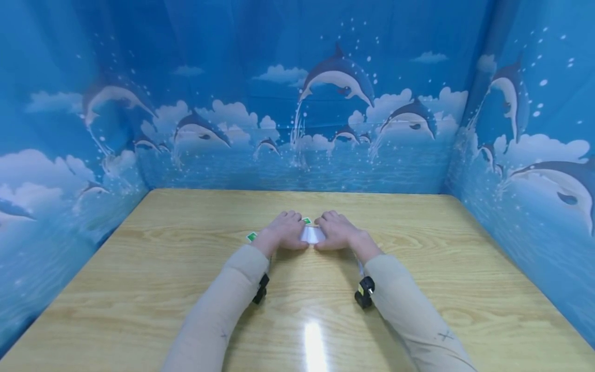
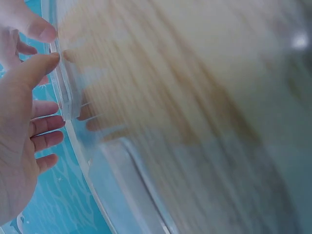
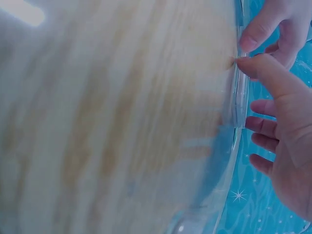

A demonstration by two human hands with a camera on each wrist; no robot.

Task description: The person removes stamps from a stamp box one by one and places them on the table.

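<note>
White flat stack (image 1: 312, 236) noted on the wooden table (image 1: 139, 289), twelve o'clock from the wearer. Left hand (image 1: 287, 231) grips its nine-o'clock end; right hand (image 1: 339, 231) grips three o'clock (thumbs at the near edge). One green card (image 1: 307, 220) lies near twelve, another green card (image 1: 252, 236) at nine.

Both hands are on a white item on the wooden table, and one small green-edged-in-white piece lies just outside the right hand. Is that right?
Not quite: that small piece lies just outside the left hand, not the right hand, as the head view shows. Both hands are indeed on the white item on the wooden table.
</note>
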